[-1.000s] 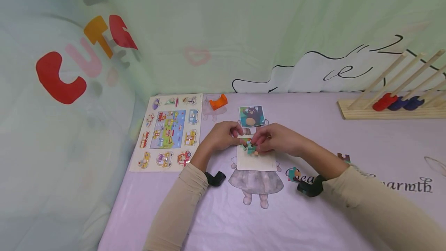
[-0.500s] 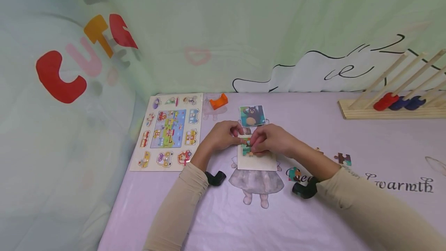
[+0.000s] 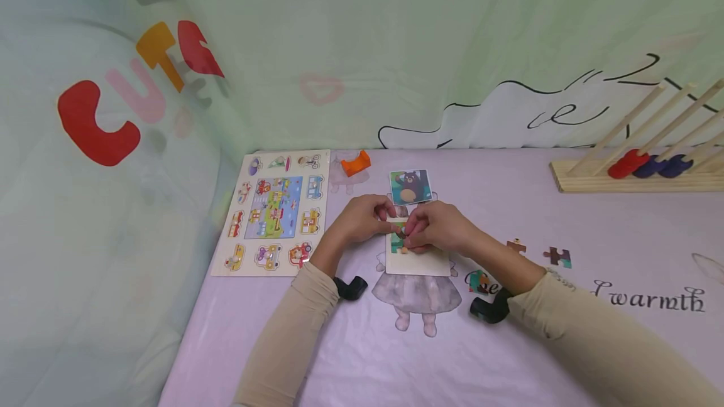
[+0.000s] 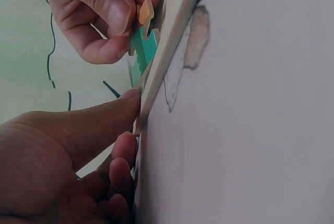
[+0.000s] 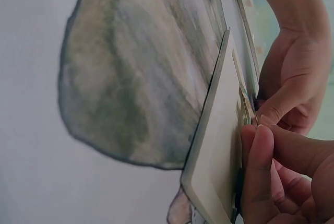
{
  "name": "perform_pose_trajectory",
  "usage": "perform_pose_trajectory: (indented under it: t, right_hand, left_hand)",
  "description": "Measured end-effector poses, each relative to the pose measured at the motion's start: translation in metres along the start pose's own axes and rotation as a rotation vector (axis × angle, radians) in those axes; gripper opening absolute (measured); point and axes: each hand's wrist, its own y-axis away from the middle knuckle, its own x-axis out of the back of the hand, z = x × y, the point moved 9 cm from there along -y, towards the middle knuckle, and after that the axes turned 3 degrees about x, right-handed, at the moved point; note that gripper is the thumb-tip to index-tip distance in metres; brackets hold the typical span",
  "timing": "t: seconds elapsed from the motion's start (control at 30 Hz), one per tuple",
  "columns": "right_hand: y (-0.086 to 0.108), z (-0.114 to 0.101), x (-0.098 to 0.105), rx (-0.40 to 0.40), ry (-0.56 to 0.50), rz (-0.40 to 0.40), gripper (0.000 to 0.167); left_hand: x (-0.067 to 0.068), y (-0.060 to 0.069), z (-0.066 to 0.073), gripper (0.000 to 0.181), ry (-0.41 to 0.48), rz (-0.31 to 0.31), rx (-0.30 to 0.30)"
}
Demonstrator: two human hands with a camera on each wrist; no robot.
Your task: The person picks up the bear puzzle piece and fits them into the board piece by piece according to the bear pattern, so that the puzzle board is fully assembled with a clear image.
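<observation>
Your right hand (image 3: 443, 228) has thumb and index finger pinched together on a puzzle piece (image 4: 146, 14), the teal-and-orange one whose orange tab shows in the left wrist view. The piece sits right at those fingertips, low over the pale board (image 3: 421, 264); you cannot tell here whether it lies flat in place. Next to it, toward your left thumb, green and teal picture parts cover the board's upper left, while its lower part shows bare.

Your left hand (image 3: 360, 218) grips the board by its left side near the upper corner: the thumb touches the top at the edge, and the other fingers are bent against the side below it. Your two hands are near each other, with the picture parts between them.

Beyond the board, close to your fingers, lies the bear card (image 3: 410, 186). Three loose pieces lie on the surface (image 3: 396, 369) to the right: one (image 3: 479, 282) near your right wrist, one (image 3: 516, 246) beside the forearm, and one (image 3: 559, 257) farther out. The vehicle peg board (image 3: 285, 256) lies to the left, near your left arm.
</observation>
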Motion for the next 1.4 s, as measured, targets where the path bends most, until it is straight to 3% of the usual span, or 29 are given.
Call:
perform_pose_trajectory:
  t: [0.73, 0.97, 1.17, 1.4]
  right_hand:
    - [0.002, -0.009, 0.003, -0.008, 0.114, 0.097, 0.016]
    - [0.002, -0.006, 0.008, -0.022, 0.153, 0.085, 0.018]
    - [-0.001, -0.001, 0.010, -0.042, 0.184, 0.002, 0.021]
    - [-0.005, 0.001, 0.009, -0.053, 0.179, -0.031, 0.023]
  left_hand:
    - [0.000, -0.001, -0.001, 0.023, -0.004, 0.003, -0.006]
    - [-0.001, -0.002, -0.002, 0.021, -0.002, -0.005, 0.007]
    - [-0.002, -0.001, -0.003, 0.017, 0.011, -0.024, 0.007]
    - [-0.001, 0.001, -0.003, 0.027, 0.039, -0.066, -0.008]
